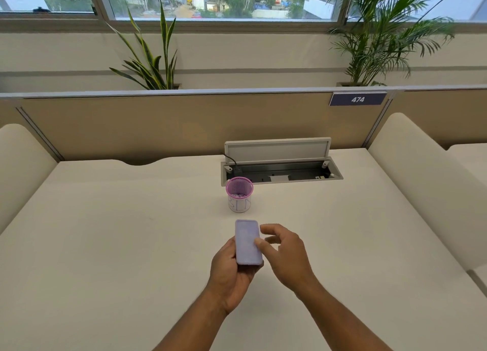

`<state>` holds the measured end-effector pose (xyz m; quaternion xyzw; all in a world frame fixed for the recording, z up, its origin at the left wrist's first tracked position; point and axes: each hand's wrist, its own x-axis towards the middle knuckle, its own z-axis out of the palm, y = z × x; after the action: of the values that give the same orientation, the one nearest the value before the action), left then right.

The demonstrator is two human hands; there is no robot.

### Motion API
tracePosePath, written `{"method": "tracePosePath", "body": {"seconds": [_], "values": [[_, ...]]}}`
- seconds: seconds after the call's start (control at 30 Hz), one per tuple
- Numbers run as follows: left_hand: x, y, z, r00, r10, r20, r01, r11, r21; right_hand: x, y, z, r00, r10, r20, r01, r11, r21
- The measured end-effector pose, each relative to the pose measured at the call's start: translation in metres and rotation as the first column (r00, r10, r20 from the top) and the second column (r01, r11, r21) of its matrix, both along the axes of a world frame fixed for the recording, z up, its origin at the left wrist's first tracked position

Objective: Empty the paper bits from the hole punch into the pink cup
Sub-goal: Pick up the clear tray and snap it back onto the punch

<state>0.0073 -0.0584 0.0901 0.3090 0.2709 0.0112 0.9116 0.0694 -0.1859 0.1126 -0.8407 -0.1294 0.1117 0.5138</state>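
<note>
The hole punch (247,241) is a pale lilac oblong held above the desk, its flat underside turned up toward me. My left hand (230,269) grips it from below and from the left side. My right hand (286,253) hovers just right of it, fingers spread, with the thumb tip touching the punch's right edge. The pink cup (239,194), a mesh pot with a white paper label wrapped round its lower half, stands upright on the desk a short way beyond the punch. Small paper bits show inside the cup.
Behind the cup an open cable tray (282,170) with a raised lid and a black cable is sunk into the white desk (118,232). A beige partition with a "474" sign (358,99) closes off the back. Cream side panels flank the desk.
</note>
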Motion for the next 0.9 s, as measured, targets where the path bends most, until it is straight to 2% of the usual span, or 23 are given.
{"method": "tracePosePath", "body": {"seconds": [0.1, 0.23, 0.33, 0.43, 0.6, 0.73, 0.8, 0.9], "values": [[0.001, 0.001, -0.004, 1.0, -0.016, 0.004, 0.016, 1.0, 0.026, -0.008, 0.0, 0.0, 0.986, -0.009, 0.169, 0.024, 0.996, -0.083], [0.001, 0.003, -0.003, 1.0, -0.018, -0.016, 0.019, 0.998, 0.052, -0.021, 0.004, 0.005, 0.927, 0.095, 0.363, -0.031, 0.983, -0.178], [0.003, 0.002, -0.006, 0.997, -0.002, -0.076, 0.009, 0.996, 0.092, -0.027, 0.011, 0.002, 0.866, 0.192, 0.461, -0.036, 0.945, -0.326], [0.006, -0.002, -0.007, 0.995, 0.021, -0.096, -0.015, 0.998, 0.063, -0.028, 0.014, -0.001, 0.83, 0.257, 0.495, -0.024, 0.903, -0.429], [0.011, 0.001, -0.005, 0.999, 0.007, -0.044, -0.01, 0.998, -0.069, -0.019, 0.006, -0.002, 0.88, 0.186, 0.437, -0.018, 0.932, -0.361], [0.016, -0.002, -0.005, 1.0, -0.027, -0.015, 0.027, 1.0, -0.012, -0.01, 0.002, -0.003, 0.888, 0.123, 0.444, 0.015, 0.956, -0.294], [0.018, -0.005, -0.003, 1.0, -0.028, -0.015, 0.028, 1.0, -0.002, -0.008, 0.0, -0.002, 0.858, 0.118, 0.5, 0.059, 0.944, -0.324], [0.022, -0.007, -0.002, 0.999, -0.033, -0.024, 0.034, 0.999, 0.033, -0.011, 0.0, 0.003, 0.756, 0.152, 0.637, 0.173, 0.891, -0.419]]}}
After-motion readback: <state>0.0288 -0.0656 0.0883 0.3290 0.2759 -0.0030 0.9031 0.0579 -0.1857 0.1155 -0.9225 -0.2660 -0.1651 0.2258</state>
